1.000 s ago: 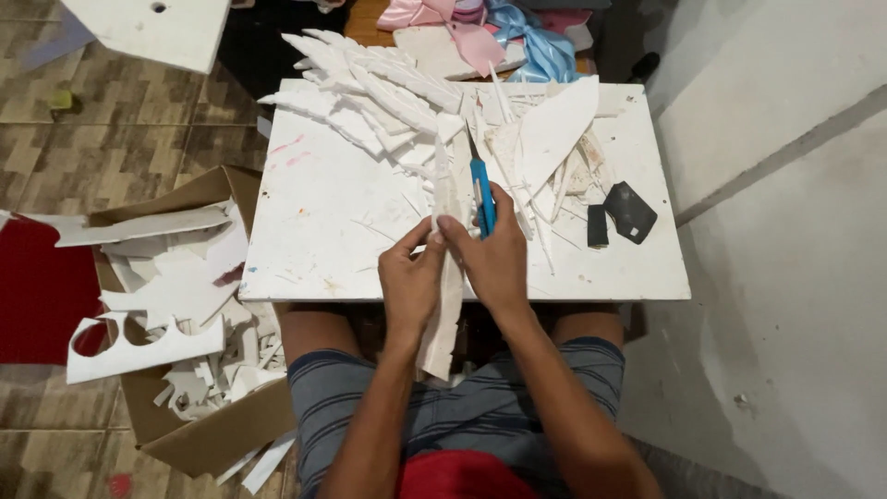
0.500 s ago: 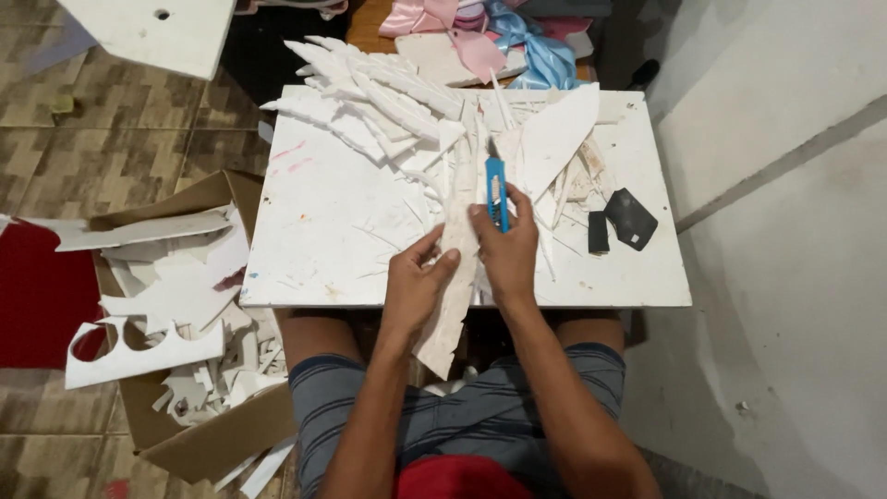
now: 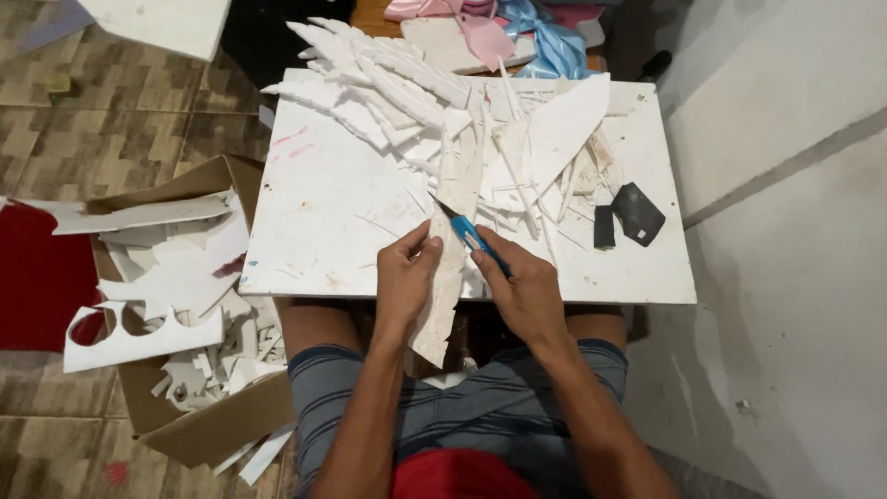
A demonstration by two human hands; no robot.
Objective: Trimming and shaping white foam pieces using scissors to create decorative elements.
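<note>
White foam board makes up nearly everything in view. A long, narrow white foam strip (image 3: 450, 268), matte and slightly grubby, tapers toward its lower end and lies lengthwise over the near edge of the white paint-flecked tabletop (image 3: 323, 212), its bottom part hanging past the edge above the person's lap. The left hand (image 3: 404, 277) rests on the strip's left side, fingers (image 3: 418, 248) curled and pressing down on it. The right hand (image 3: 525, 288) has its fingers closed around a slim blue-handled utility knife (image 3: 473, 237), held at a slant with its thin metal blade tip touching the strip near its right edge, just beside the left thumb.

Farther back on the tabletop sits a heap of pointed white foam offcuts (image 3: 397, 83), feather-like slivers with crisp cut edges, overlapping in a fan. A broad leaf-shaped white foam piece (image 3: 564, 129) lies to the right of it, with thin splinters scattered around. Two small black flat pieces (image 3: 625, 217), one rectangular and one angular, lie near the right edge of the tabletop. Glossy pink and pale blue satin ribbons (image 3: 499, 18) are bunched beyond the far edge.

On the tiled floor to the left, an open brown cardboard box (image 3: 185, 434) holds more white foam scraps, one with round cut-outs (image 3: 139, 334).
</note>
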